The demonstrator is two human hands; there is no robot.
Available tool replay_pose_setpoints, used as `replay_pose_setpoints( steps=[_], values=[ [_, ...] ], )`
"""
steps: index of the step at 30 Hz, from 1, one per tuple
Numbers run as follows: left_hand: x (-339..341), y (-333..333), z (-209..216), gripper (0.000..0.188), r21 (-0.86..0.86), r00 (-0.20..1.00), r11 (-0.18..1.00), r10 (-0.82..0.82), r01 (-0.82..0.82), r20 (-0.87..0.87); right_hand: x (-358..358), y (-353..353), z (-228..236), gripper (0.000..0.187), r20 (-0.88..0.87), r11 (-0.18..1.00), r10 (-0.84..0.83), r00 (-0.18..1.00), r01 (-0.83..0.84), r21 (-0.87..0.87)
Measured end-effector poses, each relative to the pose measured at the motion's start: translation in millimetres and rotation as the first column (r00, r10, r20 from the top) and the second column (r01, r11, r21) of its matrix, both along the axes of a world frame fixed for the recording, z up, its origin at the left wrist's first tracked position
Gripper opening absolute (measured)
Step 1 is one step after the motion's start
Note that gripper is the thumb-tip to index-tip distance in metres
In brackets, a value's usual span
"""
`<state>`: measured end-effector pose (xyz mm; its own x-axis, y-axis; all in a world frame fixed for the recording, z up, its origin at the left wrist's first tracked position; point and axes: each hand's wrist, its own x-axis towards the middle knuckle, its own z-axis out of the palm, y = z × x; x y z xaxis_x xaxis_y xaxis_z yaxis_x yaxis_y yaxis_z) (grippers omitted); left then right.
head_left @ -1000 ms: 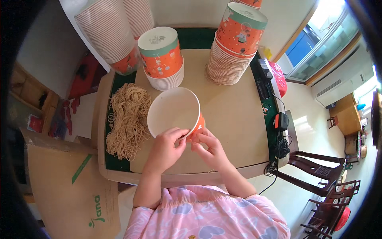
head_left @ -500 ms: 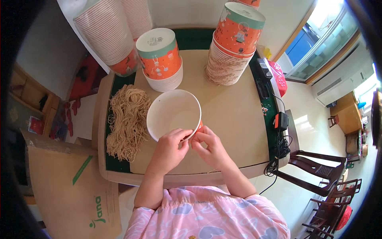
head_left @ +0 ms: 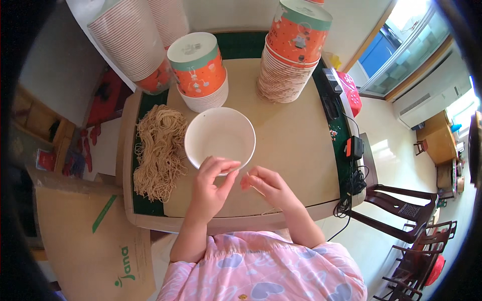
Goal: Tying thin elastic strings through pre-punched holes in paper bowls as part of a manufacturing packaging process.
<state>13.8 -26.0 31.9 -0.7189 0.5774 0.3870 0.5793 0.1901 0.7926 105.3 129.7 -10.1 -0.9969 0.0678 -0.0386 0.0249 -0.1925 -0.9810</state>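
A white-lined paper bucket (head_left: 219,133) stands on the board in front of me, its open mouth tilted toward me. My left hand (head_left: 213,185) has its near rim between the fingers inside and the thumb outside. Just right of the rim, my right hand (head_left: 268,188) is closed in a pinch, apart from the bucket. A thin beige string (head_left: 257,191) shows at its fingertips; most of it is hidden by the hand. Left of the bucket lies a loose heap of beige string (head_left: 159,150).
Upside-down stacks of orange and green paper buckets (head_left: 197,70) (head_left: 296,42) stand at the back, the right one with string wound round its rims. Wrapped stacks (head_left: 125,42) rise at the far left. Black cables and an adapter (head_left: 355,148) lie along the table's right edge. A cardboard box (head_left: 90,236) stands lower left.
My right hand has come away from the bucket's rim, slightly right and down, and string now shows at its fingers. The left hand stays at the rim.
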Motion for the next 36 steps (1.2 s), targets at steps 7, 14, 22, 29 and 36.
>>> replay_pose_setpoints(
  steps=[7,14,22,29,36],
  values=[
    [22,-12,-17,0.032,0.443,0.652,0.875,-0.454,0.196,0.607,25,-7,4,0.024,-0.036,0.826,0.298,0.954,-0.276,-0.492],
    [25,-14,-26,0.018,0.388,0.771,0.903,-0.376,0.181,0.514,25,-14,9,0.013,0.039,0.886,0.224,0.974,-0.187,-0.424],
    [34,-2,-26,0.009,0.261,0.975,0.965,-0.066,0.009,0.212,23,-35,10,0.011,-0.121,0.965,-0.261,0.958,0.264,0.007],
    [36,2,-22,0.013,0.142,0.996,0.989,-0.046,0.036,0.07,22,-38,2,0.01,-0.309,0.904,-0.339,0.889,0.398,0.154],
    [36,0,-20,0.017,0.043,0.996,0.998,-0.052,0.048,0.077,21,-38,2,0.008,-0.337,0.887,-0.351,0.874,0.426,0.18]
  ],
)
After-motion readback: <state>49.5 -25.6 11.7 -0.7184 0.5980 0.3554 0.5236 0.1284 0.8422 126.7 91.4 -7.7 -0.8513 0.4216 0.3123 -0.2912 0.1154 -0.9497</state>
